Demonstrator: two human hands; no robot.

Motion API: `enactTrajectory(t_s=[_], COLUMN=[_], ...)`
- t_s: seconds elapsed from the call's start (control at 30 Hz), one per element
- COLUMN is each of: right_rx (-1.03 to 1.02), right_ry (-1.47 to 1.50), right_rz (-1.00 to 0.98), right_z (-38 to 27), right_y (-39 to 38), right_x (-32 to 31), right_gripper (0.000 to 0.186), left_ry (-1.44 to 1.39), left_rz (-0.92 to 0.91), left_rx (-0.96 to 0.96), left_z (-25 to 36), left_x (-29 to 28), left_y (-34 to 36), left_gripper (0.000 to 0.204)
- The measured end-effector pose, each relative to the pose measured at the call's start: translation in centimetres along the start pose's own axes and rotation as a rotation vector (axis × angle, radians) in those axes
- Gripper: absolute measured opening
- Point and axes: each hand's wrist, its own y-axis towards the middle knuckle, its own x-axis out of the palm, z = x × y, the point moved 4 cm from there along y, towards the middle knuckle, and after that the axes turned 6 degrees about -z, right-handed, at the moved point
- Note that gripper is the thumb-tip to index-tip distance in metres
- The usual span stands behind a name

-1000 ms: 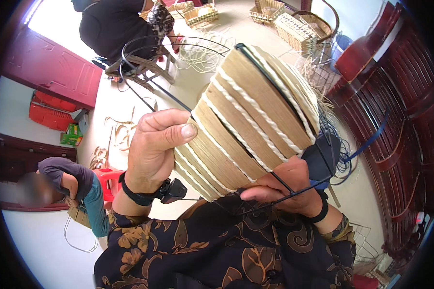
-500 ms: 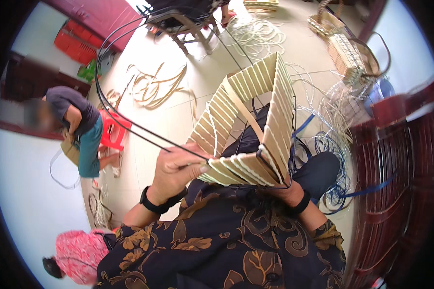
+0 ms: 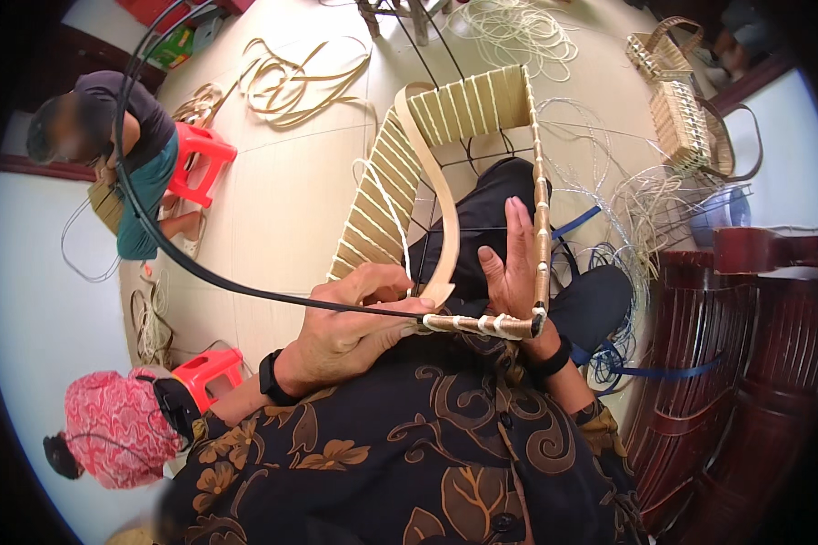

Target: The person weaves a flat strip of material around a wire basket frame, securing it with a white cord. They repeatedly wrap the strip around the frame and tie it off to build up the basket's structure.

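In front of me stands a basket frame of black wire, its side walls [image 3: 370, 221] covered with tan strip and bound with white cord. My left hand [image 3: 359, 318] is closed on the near rim, where the black wire handle [image 3: 236, 289] meets it. From the far left wall a loose tan strip [image 3: 447, 213] curves down to those fingers. A white cord [image 3: 393, 200] also runs down to them. My right hand [image 3: 515, 268] reaches up within the frame beside its right rim, fingers stretched out and holding nothing I can see.
Tan strips [image 3: 304, 86] and pale cord [image 3: 518, 41] lie coiled on the floor ahead. Woven baskets [image 3: 682, 127], tangled cords and dark red wooden furniture [image 3: 718, 381] are at right. Two people sit at left by red stools [image 3: 202, 162].
The basket has tilted so I look more straight down into it. My right hand has come from under the near corner to inside the frame. The loose strip now bends toward my left hand.
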Motion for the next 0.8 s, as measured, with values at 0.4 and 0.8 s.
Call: enactTrajectory(t_s=[0.4, 0.8], right_rx=[0.450, -0.007], right_ry=[-0.015, -0.518], right_rz=[-0.250, -0.343], right_z=[-4.6, -15.9], right_y=[-4.8, 4.6], right_x=[-11.1, -6.3], right_gripper=[0.013, 0.019], left_ry=[-0.002, 0.098], left_rz=[0.048, 0.037], left_rx=[0.267, 0.379], left_z=[-3.4, -2.8], left_x=[-0.5, 0.2], left_y=[0.3, 0.9], left_gripper=[0.036, 0.044])
